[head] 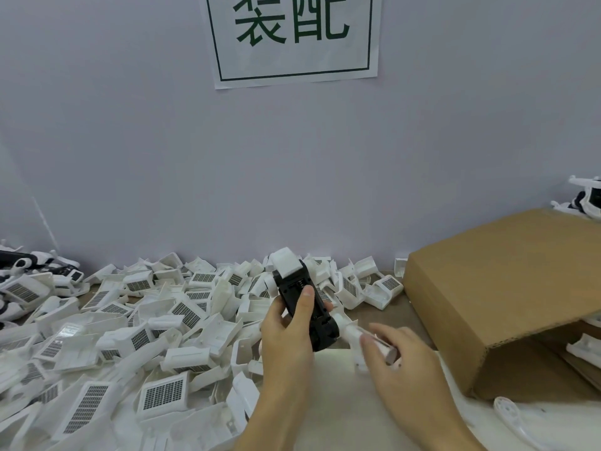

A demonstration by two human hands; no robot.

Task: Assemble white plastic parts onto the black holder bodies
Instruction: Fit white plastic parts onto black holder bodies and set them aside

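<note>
Right now my left hand (286,330) grips the black holder body (304,307) above the table, thumb curled over its face, fingers wrapped behind. Its long axis runs from a white cap (285,262) at the far end, tilted slightly left, down toward me and right. At that near end my right hand (395,353) pinches a white plastic arm (353,330) joined there. A pile of white parts (130,327) spreads left; a cardboard box (507,288) sits right.

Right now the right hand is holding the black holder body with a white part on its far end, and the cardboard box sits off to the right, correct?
Not quite: in the head view the left hand holds the black holder body. The white part and the cardboard box are as you said.
</note>
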